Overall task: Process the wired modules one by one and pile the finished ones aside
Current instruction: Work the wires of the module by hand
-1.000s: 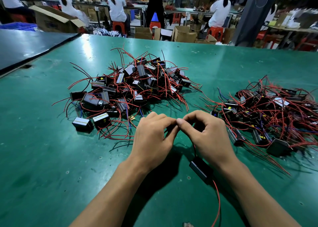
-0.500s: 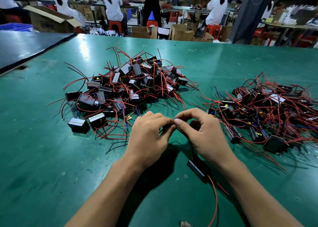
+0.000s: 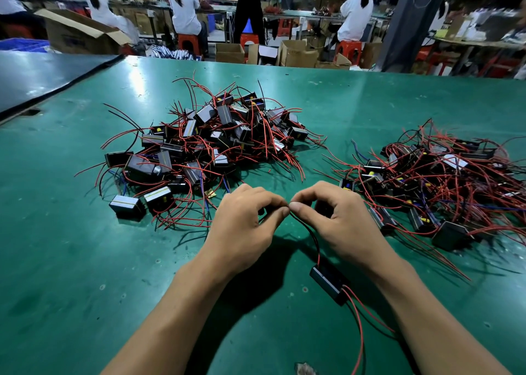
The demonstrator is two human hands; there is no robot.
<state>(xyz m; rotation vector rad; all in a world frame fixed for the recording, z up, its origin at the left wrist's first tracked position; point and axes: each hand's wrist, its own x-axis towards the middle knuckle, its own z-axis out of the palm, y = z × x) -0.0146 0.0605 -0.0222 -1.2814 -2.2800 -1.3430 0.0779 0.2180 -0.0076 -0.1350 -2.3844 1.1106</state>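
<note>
Head camera: the left hand point(image 3: 242, 226) and right hand point(image 3: 341, 221) meet above the green surface point(image 3: 85, 260), each pinching a thin dark wire point(image 3: 306, 230) between thumb and forefinger, the tips touching. That wire runs down to a small black module point(image 3: 327, 283) lying on the surface between the forearms, just beside the right wrist, its red leads point(image 3: 360, 326) trailing toward the person. One pile of wired modules point(image 3: 205, 147) lies beyond the left hand; a second pile point(image 3: 444, 181) — more tangled — lies to the right.
</note>
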